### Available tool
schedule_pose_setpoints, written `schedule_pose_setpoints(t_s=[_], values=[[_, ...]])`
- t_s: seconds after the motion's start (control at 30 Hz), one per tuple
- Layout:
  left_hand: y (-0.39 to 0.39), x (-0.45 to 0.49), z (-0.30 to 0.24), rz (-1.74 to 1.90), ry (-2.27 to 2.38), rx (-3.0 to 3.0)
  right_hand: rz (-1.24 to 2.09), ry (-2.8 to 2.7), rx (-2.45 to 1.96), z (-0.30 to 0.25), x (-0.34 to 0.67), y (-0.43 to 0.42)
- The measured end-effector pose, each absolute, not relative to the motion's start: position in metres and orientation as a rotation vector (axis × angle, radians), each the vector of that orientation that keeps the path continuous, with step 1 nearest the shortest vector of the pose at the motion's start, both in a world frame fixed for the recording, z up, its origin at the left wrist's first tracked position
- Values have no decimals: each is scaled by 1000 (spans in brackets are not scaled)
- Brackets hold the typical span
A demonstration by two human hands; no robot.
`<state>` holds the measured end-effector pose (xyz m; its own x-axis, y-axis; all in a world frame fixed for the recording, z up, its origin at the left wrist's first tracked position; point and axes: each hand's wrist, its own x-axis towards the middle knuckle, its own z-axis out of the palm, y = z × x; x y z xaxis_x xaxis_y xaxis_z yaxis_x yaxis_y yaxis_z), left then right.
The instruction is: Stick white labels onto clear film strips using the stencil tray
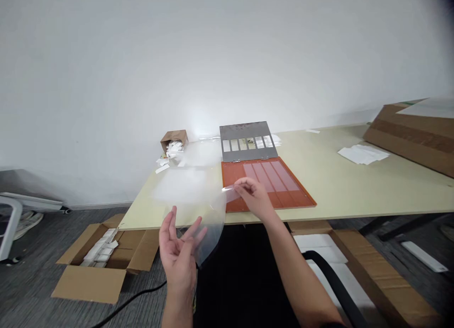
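Sheet: one clear flexible plastic sheet (213,224), glossy and bowed into a curve, held in the air over the near edge of the pale bench (336,186).
Right hand (255,198): fingers pinched shut on the sheet's upper corner.
Left hand (179,254): open, fingers spread, tips against the sheet's lower curve.
Board: one flat orange-red board (301,195) with four pale strips, just beyond the right hand.
Plate: one grey metal plate (244,129) with six rectangular windows.
Floor: one open cardboard box (92,280) of white packets.
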<state>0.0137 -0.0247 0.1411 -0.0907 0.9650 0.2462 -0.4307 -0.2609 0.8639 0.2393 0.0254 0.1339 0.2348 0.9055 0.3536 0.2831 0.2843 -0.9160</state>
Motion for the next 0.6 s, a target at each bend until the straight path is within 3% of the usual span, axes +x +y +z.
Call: schedule_pose_setpoints(t_s=[0.3,0.6], values=[[-10,-37,118,1463,1039,709,441,-1759,-1729,136,326,123],[-16,-36,122,1381,1071,756,38,-1938,-2022,129,296,178]])
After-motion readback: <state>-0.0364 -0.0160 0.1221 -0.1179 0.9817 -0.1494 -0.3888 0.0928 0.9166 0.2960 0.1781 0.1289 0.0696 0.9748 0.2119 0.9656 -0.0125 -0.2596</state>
